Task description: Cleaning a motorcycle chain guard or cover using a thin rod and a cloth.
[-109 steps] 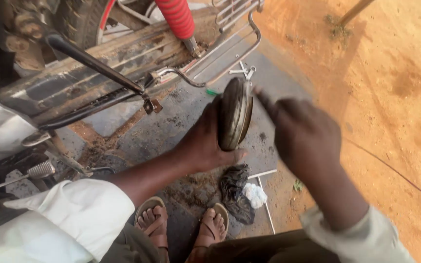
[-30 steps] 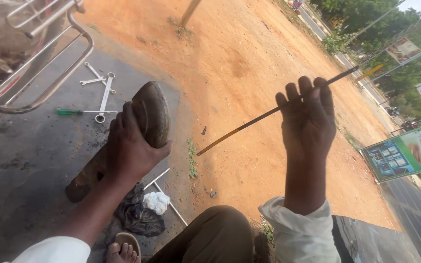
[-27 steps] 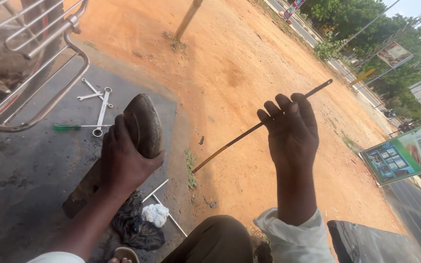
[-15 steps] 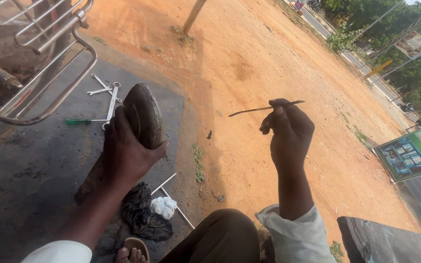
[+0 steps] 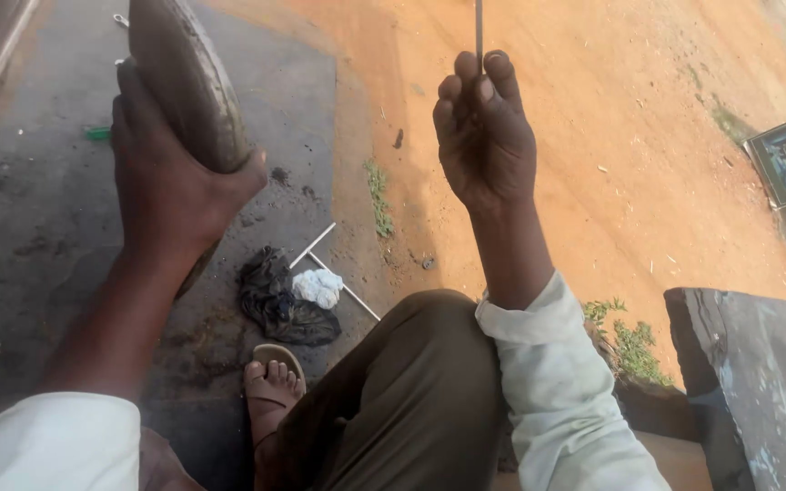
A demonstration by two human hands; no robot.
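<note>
My left hand grips a dirty round metal drum-like part, held on edge at the upper left, its top cut off by the frame. My right hand is raised at the centre, fingers closed around a thin dark metal rod that points straight up and out of view. Both arms wear pale long sleeves. The two hands are apart, about a hand's width of ground showing between them.
Below the hands lie a dark rag with a white cloth and a thin T-shaped metal tool on dark pavement. My sandalled foot and knee sit below. Orange dirt stretches right; a grey slab is at lower right.
The view has tilted down and closer. My right hand has turned the thin rod from nearly level to pointing straight up. My left hand still holds the round part.
</note>
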